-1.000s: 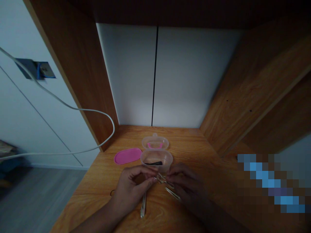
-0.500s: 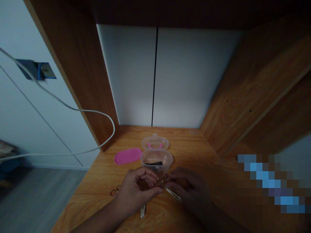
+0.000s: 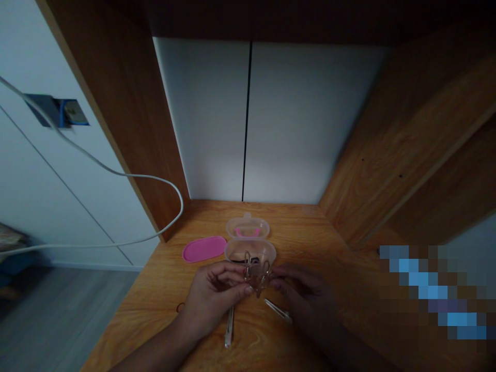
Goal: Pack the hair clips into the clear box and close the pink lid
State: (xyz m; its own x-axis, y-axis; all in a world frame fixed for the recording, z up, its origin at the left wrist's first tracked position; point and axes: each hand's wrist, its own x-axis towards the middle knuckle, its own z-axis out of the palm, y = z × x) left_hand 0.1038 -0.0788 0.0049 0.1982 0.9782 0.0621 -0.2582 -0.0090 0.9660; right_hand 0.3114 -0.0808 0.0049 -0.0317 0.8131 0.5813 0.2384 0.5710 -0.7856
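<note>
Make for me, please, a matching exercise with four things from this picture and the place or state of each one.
1. Pink oval piece
2. Clear case
3. Looped metal piece
4. White cable

A. Held between the left hand and the right hand
B. Curving across a wooden panel
C. Lying flat on the wooden surface
D. Standing open

Pairs: 1-C, 2-D, 3-A, 4-B.

Home interior, by appearance: wood-grain tabletop (image 3: 155, 294) between wooden side panels (image 3: 120, 103); white panelled backing (image 3: 205, 124), far; wall fitting (image 3: 76, 112) and white cable (image 3: 151, 176), left; grey plank floor (image 3: 77, 310), near left.
</note>
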